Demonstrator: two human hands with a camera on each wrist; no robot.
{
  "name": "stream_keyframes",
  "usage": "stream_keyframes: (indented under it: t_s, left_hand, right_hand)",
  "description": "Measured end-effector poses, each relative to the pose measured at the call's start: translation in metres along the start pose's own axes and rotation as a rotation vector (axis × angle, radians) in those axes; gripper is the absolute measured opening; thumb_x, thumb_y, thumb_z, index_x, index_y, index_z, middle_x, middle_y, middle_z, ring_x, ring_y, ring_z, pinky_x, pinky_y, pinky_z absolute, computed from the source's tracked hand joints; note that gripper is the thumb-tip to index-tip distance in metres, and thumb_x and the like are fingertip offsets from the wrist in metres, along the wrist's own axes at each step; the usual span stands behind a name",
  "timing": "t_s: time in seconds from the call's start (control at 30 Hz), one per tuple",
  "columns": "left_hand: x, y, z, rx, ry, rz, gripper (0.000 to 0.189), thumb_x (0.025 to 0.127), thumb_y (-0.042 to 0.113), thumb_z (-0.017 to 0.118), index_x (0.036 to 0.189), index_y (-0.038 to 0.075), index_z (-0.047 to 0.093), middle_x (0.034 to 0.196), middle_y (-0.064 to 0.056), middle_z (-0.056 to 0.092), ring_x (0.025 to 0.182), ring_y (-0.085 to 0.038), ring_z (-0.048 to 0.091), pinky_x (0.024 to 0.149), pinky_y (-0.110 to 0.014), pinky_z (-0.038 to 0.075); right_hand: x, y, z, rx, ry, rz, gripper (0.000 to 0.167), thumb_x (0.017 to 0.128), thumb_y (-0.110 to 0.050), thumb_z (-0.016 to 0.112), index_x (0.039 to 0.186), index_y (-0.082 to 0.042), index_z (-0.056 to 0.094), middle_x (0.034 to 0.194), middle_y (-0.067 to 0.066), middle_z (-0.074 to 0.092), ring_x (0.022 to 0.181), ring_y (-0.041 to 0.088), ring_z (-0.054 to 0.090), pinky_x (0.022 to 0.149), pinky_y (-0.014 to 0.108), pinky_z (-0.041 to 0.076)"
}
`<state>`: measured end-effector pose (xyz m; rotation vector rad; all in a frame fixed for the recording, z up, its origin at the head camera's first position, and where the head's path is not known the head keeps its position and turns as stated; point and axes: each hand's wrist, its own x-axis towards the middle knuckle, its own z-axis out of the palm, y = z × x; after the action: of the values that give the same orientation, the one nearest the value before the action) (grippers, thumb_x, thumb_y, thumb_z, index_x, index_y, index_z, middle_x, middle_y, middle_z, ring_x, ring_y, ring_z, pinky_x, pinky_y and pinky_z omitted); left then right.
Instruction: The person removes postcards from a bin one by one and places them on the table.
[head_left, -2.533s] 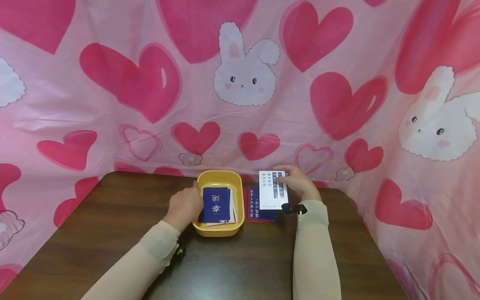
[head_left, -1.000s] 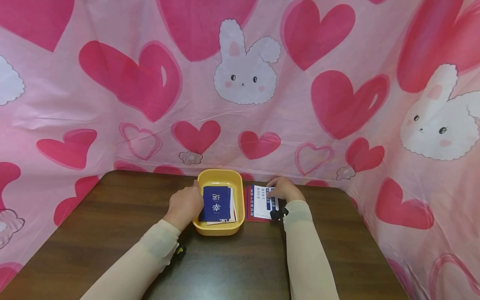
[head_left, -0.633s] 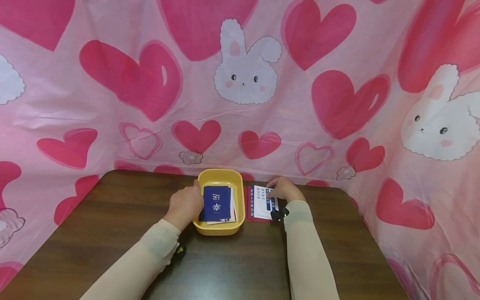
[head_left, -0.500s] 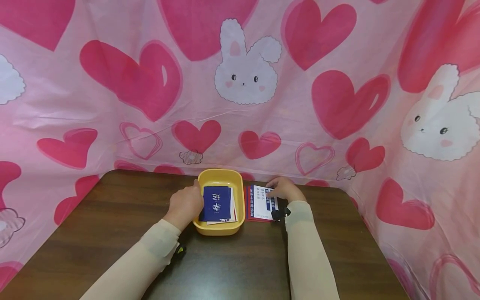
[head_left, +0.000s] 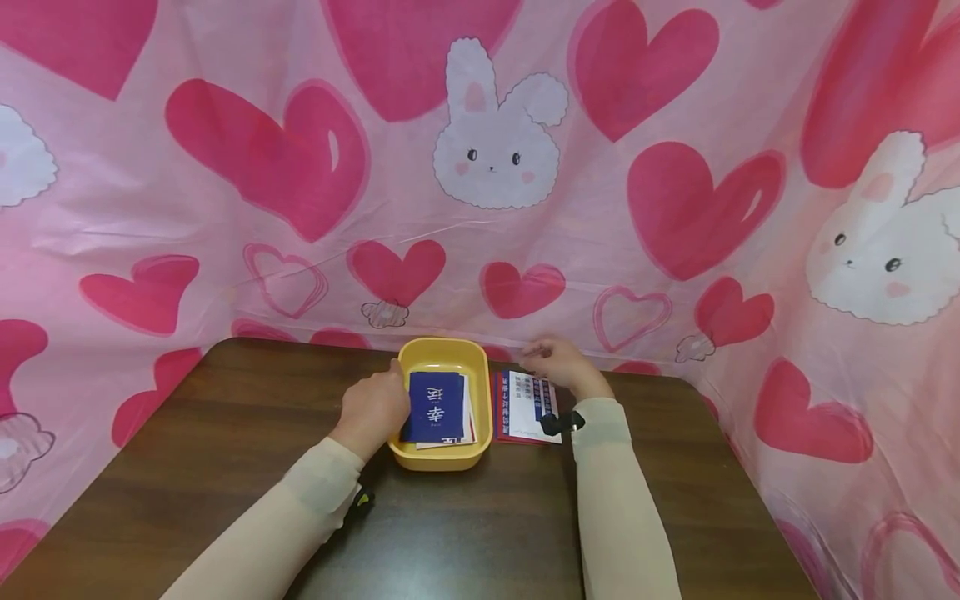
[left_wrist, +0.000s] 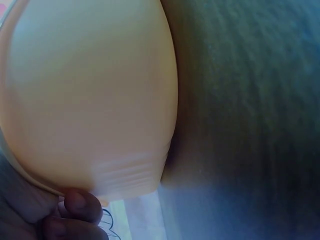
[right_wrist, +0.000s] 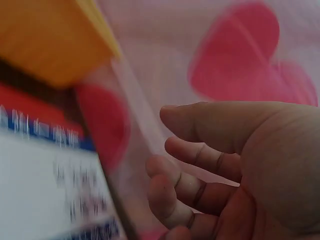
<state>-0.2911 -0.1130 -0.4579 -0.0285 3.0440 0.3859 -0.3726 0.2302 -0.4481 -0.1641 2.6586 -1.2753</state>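
Note:
My left hand (head_left: 372, 410) grips the left rim of a yellow plastic tray (head_left: 440, 463). In the left wrist view its curled fingers (left_wrist: 82, 206) show at the edge of the tray's outer wall (left_wrist: 95, 90). Inside lies a small pile of cards, a dark blue card (head_left: 437, 408) with white characters on top. Just right of the tray, a white card (head_left: 521, 418) with blue bands lies over blue and red cards (head_left: 503, 408). My right hand (head_left: 564, 365) hovers at that pile's far edge; in the right wrist view its loosely bent fingers (right_wrist: 207, 152) hold nothing.
Everything stands on a dark brown wooden table (head_left: 450, 533), near its far edge. A pink curtain (head_left: 300, 200) with hearts and rabbit faces hangs right behind and along both sides. Small black wrist cameras (head_left: 562, 422) sit at the cuffs.
My right hand lowered the white card onto the pile beside the tray, then let it go and drew slightly up and away from it. The left hand stayed on the tray.

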Motion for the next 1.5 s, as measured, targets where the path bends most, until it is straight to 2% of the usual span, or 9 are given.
stream_keyframes:
  t_s: [0.23, 0.43, 0.63, 0.73, 0.87, 1.0, 1.3, 1.4, 1.5]
  left_hand:
    - [-0.001, 0.004, 0.001, -0.001, -0.006, 0.011, 0.069, 0.115, 0.028, 0.056, 0.173, -0.005, 0.038, 0.116, -0.020, 0.081, 0.087, -0.033, 0.074, 0.080, -0.055, 0.070]
    - [0.000, 0.002, 0.000, 0.004, 0.005, 0.004, 0.069, 0.114, 0.029, 0.058, 0.173, -0.004, 0.040, 0.114, -0.020, 0.082, 0.084, -0.033, 0.073, 0.076, -0.053, 0.070]
    - [0.002, 0.000, -0.001, 0.002, 0.013, 0.012, 0.070, 0.113, 0.030, 0.059, 0.172, -0.004, 0.042, 0.112, -0.020, 0.082, 0.083, -0.033, 0.074, 0.075, -0.054, 0.069]
    - [0.002, 0.000, 0.000, -0.004, 0.013, 0.013, 0.070, 0.113, 0.030, 0.059, 0.172, -0.004, 0.042, 0.111, -0.019, 0.082, 0.084, -0.033, 0.074, 0.075, -0.054, 0.069]
    - [0.002, 0.000, 0.000, -0.003, 0.012, 0.003, 0.069, 0.113, 0.029, 0.059, 0.173, -0.002, 0.042, 0.109, -0.019, 0.082, 0.084, -0.033, 0.074, 0.074, -0.053, 0.069]
    - [0.001, 0.000, -0.001, -0.005, 0.010, -0.001, 0.071, 0.113, 0.030, 0.061, 0.173, -0.002, 0.041, 0.106, -0.018, 0.081, 0.082, -0.033, 0.074, 0.073, -0.053, 0.069]
    - [-0.001, 0.002, -0.001, -0.005, 0.001, 0.005, 0.071, 0.113, 0.029, 0.060, 0.173, -0.003, 0.039, 0.108, -0.018, 0.080, 0.079, -0.031, 0.071, 0.070, -0.051, 0.067]
    - [-0.002, 0.001, -0.001, -0.003, -0.009, 0.001, 0.072, 0.113, 0.030, 0.061, 0.174, -0.002, 0.039, 0.100, -0.016, 0.078, 0.076, -0.030, 0.068, 0.067, -0.048, 0.066]
    - [-0.002, 0.002, -0.002, 0.000, -0.009, -0.001, 0.072, 0.113, 0.031, 0.061, 0.173, -0.002, 0.040, 0.094, -0.015, 0.076, 0.075, -0.030, 0.068, 0.065, -0.047, 0.066]
  right_hand:
    - [-0.010, -0.057, 0.022, -0.018, -0.083, -0.056, 0.035, 0.105, -0.034, 0.079, 0.131, -0.011, 0.076, 0.112, 0.012, 0.082, 0.101, 0.035, 0.079, 0.086, 0.050, 0.068]
    - [0.002, -0.097, 0.057, -0.048, -0.139, -0.124, 0.043, 0.105, -0.034, 0.081, 0.140, -0.010, 0.073, 0.117, 0.017, 0.077, 0.096, 0.036, 0.083, 0.075, 0.041, 0.067]
    - [0.013, -0.125, 0.099, -0.285, -0.158, -0.095, 0.042, 0.101, -0.033, 0.085, 0.132, -0.007, 0.073, 0.107, 0.013, 0.076, 0.088, 0.032, 0.076, 0.077, 0.042, 0.069]
    - [0.013, -0.130, 0.116, -0.465, -0.122, -0.083, 0.041, 0.097, -0.035, 0.090, 0.125, -0.009, 0.076, 0.101, 0.008, 0.078, 0.087, 0.027, 0.073, 0.090, 0.048, 0.070]
    - [0.009, -0.130, 0.128, -0.599, -0.079, -0.063, 0.051, 0.089, -0.039, 0.098, 0.128, -0.013, 0.078, 0.104, 0.003, 0.081, 0.097, 0.024, 0.075, 0.105, 0.050, 0.067]
    - [0.007, -0.130, 0.131, -0.605, -0.094, -0.035, 0.056, 0.085, -0.038, 0.101, 0.128, -0.011, 0.077, 0.107, 0.004, 0.081, 0.100, 0.024, 0.075, 0.105, 0.049, 0.068]
    - [0.013, -0.127, 0.127, -0.710, -0.134, -0.059, 0.038, 0.087, -0.025, 0.100, 0.115, -0.005, 0.082, 0.098, 0.004, 0.082, 0.083, 0.020, 0.077, 0.094, 0.040, 0.070]
    - [0.025, -0.118, 0.127, -0.681, -0.122, -0.093, 0.043, 0.084, -0.025, 0.102, 0.116, -0.006, 0.081, 0.101, 0.004, 0.082, 0.085, 0.020, 0.077, 0.091, 0.040, 0.071]
    - [0.025, -0.121, 0.119, -0.533, -0.136, -0.096, 0.052, 0.084, -0.018, 0.102, 0.128, -0.006, 0.076, 0.114, 0.008, 0.080, 0.096, 0.026, 0.078, 0.089, 0.048, 0.072]
